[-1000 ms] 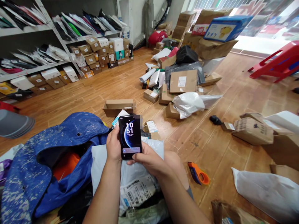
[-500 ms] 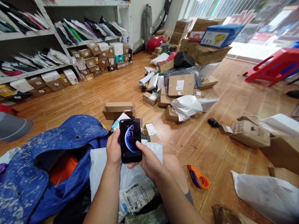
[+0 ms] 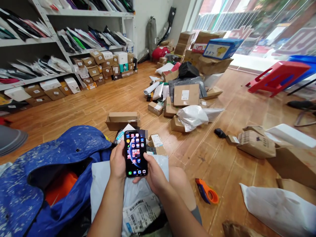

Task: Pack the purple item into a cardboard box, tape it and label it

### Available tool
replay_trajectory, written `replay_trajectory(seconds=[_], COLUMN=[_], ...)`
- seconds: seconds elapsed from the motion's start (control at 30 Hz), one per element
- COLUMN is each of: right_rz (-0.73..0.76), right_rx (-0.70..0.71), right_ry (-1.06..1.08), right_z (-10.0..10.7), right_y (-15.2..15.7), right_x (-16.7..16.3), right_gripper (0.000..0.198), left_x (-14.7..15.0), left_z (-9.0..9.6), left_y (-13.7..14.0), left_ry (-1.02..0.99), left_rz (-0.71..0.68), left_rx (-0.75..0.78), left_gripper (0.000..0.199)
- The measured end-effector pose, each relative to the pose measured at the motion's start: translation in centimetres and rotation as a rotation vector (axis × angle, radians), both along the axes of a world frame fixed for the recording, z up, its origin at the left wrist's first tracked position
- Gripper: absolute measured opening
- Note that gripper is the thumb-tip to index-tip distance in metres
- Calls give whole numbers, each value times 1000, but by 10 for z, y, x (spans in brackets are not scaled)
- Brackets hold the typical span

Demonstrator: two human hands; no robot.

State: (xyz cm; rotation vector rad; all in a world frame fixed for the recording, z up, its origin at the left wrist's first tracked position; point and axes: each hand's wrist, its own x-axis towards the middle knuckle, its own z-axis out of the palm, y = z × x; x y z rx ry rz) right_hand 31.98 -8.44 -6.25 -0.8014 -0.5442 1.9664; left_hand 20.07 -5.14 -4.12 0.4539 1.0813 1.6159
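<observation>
A black smartphone is held upright between my two hands, its lit screen full of app icons. My left hand grips its left edge. My right hand holds the lower right side, with the thumb at the screen's edge and fingers curled beneath. Under my forearms lies a pale grey mailing bag bearing a printed shipping label. Just beyond the phone are an open cardboard box and a small labelled carton.
A blue bag with an orange item inside lies left. An orange tape dispenser rests on the wooden floor to the right. Parcels are heaped ahead, shelves stand back left, and a red stool is far right.
The phone's screen has gone from a lock screen with the time to a page of app icons. Both hands keep their hold, and the view has shifted slightly.
</observation>
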Motion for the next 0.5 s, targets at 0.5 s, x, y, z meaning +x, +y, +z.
replay_trajectory(seconds=[0.5], right_rz=[-59], right_rx=[-28], right_ry=[-65], right_z=[4], right_y=[-1], right_x=[-1], right_gripper=[56], left_x=[1], left_z=[-1], left_y=[2], left_ry=[-1], left_rz=[-3], left_rx=[16], left_gripper=[47])
